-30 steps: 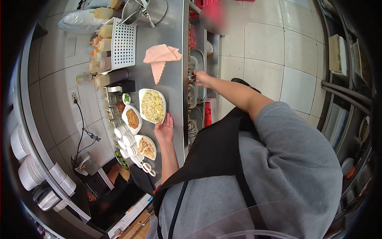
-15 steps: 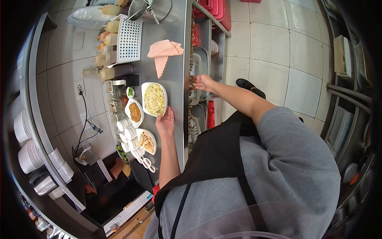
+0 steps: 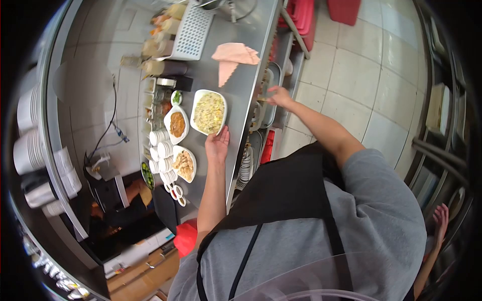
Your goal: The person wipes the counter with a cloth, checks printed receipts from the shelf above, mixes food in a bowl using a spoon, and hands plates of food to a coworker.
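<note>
My left hand (image 3: 218,145) lies palm up on the steel counter, fingers stretched out, its fingertips against the rim of a white bowl of fried rice (image 3: 209,113). Past the counter's front edge, my right hand (image 3: 280,97) is over the lower shelf with its fingers bent together. Something thin and yellowish shows at its fingertips, too small to name. Beside the rice are a white dish of brown sauce (image 3: 177,124), a dish of pale food pieces (image 3: 184,166) and a small cup of chopped greens (image 3: 176,98). A pink cloth (image 3: 234,56) lies beyond the bowl.
A white perforated basket (image 3: 193,33) stands by several squeeze bottles. Stacked white cups (image 3: 164,149) and small sauce cups (image 3: 177,192) are nearer me. Red bins (image 3: 344,10) are on the floor side. Another person's hand (image 3: 441,223) shows at the far right.
The camera view has shifted and tilted. My left hand stays at the bowl's rim, and my right hand remains over the shelf with its fingers bent. Another person's hand and arm have appeared at right.
</note>
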Motion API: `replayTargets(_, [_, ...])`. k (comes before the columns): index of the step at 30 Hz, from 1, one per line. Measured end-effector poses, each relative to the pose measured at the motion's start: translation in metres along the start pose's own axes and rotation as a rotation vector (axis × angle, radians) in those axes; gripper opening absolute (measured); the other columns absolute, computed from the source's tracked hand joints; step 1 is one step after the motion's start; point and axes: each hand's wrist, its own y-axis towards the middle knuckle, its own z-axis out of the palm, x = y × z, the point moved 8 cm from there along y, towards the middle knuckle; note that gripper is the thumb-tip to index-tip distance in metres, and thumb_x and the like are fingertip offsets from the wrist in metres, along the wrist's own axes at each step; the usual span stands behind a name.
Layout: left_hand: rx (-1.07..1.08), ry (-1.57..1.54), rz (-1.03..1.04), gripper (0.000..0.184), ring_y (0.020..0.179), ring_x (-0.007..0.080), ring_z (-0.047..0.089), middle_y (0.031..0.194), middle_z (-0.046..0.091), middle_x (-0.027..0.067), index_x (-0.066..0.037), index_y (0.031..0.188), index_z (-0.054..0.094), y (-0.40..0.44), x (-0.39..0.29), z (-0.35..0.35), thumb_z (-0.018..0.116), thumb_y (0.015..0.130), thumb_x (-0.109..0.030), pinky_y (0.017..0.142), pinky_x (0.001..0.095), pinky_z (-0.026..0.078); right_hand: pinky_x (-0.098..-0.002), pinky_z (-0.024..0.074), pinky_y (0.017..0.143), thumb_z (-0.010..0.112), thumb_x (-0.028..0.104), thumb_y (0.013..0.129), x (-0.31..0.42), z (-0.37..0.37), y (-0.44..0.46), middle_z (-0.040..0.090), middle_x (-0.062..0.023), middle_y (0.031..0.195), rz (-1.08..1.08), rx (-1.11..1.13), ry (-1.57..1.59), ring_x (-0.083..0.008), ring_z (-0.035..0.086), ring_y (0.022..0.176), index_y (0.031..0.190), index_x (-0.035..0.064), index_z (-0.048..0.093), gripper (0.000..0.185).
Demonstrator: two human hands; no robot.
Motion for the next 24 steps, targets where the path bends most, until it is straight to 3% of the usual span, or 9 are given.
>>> replayTargets(3, [-0.03,-0.013,-0.003,0.035,0.111,0.0318,0.051,0.116,0.052,0.0228,0.007,0.112,0.045,-0.01,0.006,-0.005,0.043,0.08,-0.009,0.094,0.041,0.043,-0.032,0.0509,0.064,0.068,0.007,0.067,0.037,-0.05,0.016,0.066,-0.0097,0.071,-0.26,-0.034,-0.751,-0.0169,0.065,0.071,0.087,0.0058,0.066,0.02])
replayTargets(8, [0.054,-0.087,-0.028,0.035,0.109,0.0347,0.054,0.115,0.053,0.0246,0.003,0.115,0.043,-0.031,0.021,-0.011,0.051,0.083,-0.007,0.092,0.0392,0.046,-0.0367,0.0492,0.069,0.064,0.013,0.069,0.192,-0.055,-0.035,0.065,-0.0131,0.079,-0.468,-0.085,-0.781,-0.0302,0.063,0.076,0.081,0.0081,0.067,0.014])
replayTargets(12, [0.05,-0.192,-0.014,0.042,0.112,0.0384,0.05,0.119,0.05,0.0248,0.003,0.121,0.037,-0.046,0.016,0.004,0.048,0.081,0.002,0.096,0.0401,0.046,-0.0391,0.0483,0.067,0.062,0.005,0.069,0.283,0.061,-0.086,0.065,-0.0142,0.078,-0.895,0.058,-0.651,-0.031,0.063,0.075,0.085,0.0068,0.064,0.016])
replayTargets(16, [0.007,-0.301,0.036,0.045,0.112,0.0385,0.05,0.124,0.045,0.0233,0.005,0.122,0.035,-0.039,0.011,0.008,0.042,0.078,0.007,0.098,0.0423,0.044,-0.0409,0.0484,0.068,0.063,0.004,0.068,0.284,0.17,-0.07,0.064,-0.0169,0.077,-1.15,0.177,-0.85,-0.0326,0.062,0.076,0.084,0.0052,0.061,0.016])
replayTargets(19, [-0.073,-0.295,0.038,0.044,0.111,0.0316,0.052,0.121,0.049,0.0196,0.002,0.125,0.036,-0.039,0.013,0.005,0.04,0.081,0.006,0.098,0.0409,0.044,-0.0426,0.0484,0.07,0.062,0.006,0.07,0.26,0.201,-0.044,0.064,-0.0179,0.077,-1.019,0.233,-1.05,-0.0331,0.062,0.077,0.085,0.0045,0.059,0.015])
replayTargets(22, [-0.12,-0.328,0.041,0.044,0.105,0.0304,0.057,0.117,0.052,0.0191,0.002,0.124,0.038,-0.039,0.018,-0.001,0.043,0.08,0.005,0.092,0.0397,0.049,-0.0406,0.0482,0.077,0.067,0.035,0.076,0.253,0.2,-0.01,0.065,-0.0177,0.09,-0.699,0.485,-0.936,-0.032,0.063,0.087,0.102,0.0039,0.06,0.041])
replayTargets(24, [-0.133,-0.381,0.059,0.042,0.099,0.0287,0.06,0.113,0.056,0.0179,0.003,0.12,0.041,-0.041,0.029,-0.017,0.045,0.079,0.004,0.086,0.0377,0.052,-0.038,0.0471,0.081,0.063,0.047,0.077,0.268,0.19,-0.006,0.063,-0.0192,0.101,-0.745,0.418,-0.899,-0.031,0.061,0.096,0.111,0.0027,0.058,0.056])
